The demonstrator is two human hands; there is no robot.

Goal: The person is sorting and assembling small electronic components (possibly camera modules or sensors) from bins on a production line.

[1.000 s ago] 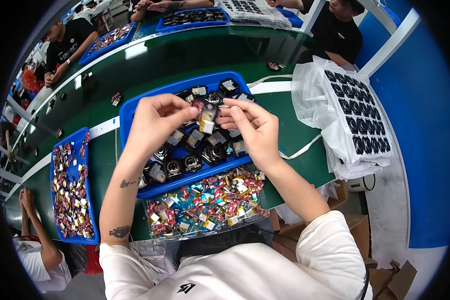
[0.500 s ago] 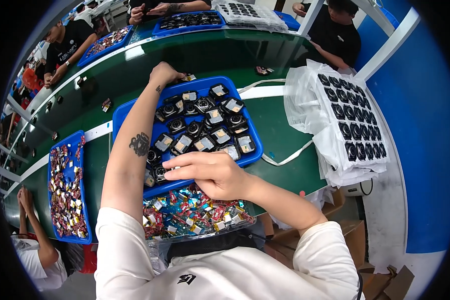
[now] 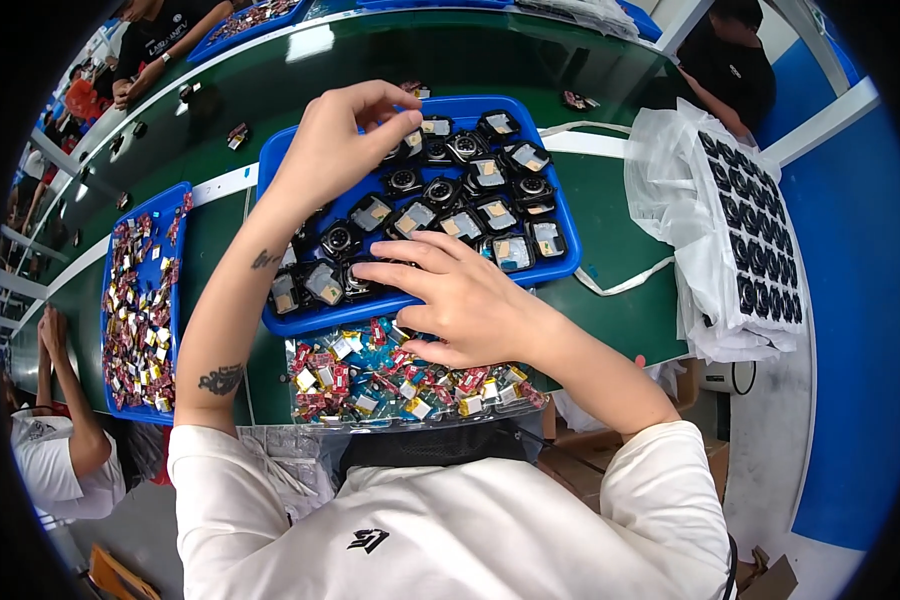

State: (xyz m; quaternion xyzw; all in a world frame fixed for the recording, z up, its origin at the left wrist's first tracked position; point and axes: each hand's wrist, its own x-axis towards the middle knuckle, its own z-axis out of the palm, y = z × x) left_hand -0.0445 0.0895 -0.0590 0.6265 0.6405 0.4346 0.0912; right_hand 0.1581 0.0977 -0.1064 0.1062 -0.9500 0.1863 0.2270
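My left hand (image 3: pixel 345 135) hovers above the far left of a blue tray (image 3: pixel 576 262), thumb and index finger apart with nothing seen between them. Just beyond its fingertips, past the tray's far rim, lies a small board piece (image 3: pixel 416 90). My right hand (image 3: pixel 465 305) is over the tray's near rim, its fingers spread and holding nothing visible. Black watch cases (image 3: pixel 441 192) fill the tray, some showing a round back, others a pale grey inside. Close to me, partly under my right hand, a clear tray (image 3: pixel 370 424) holds small red circuit boards with silver-and-yellow batteries (image 3: pixel 418 408).
To the left stands a long blue tray (image 3: pixel 110 330) of similar boards. Stacked white trays (image 3: pixel 770 240) with rows of black cases sit at the right. Loose parts (image 3: pixel 237 136) are scattered on the green conveyor (image 3: pixel 370 50). Other people work across and at the left.
My left hand has come back from beside the small piece past the far rim to above the tray. My right hand's fingers have spread. The whole view has shifted.
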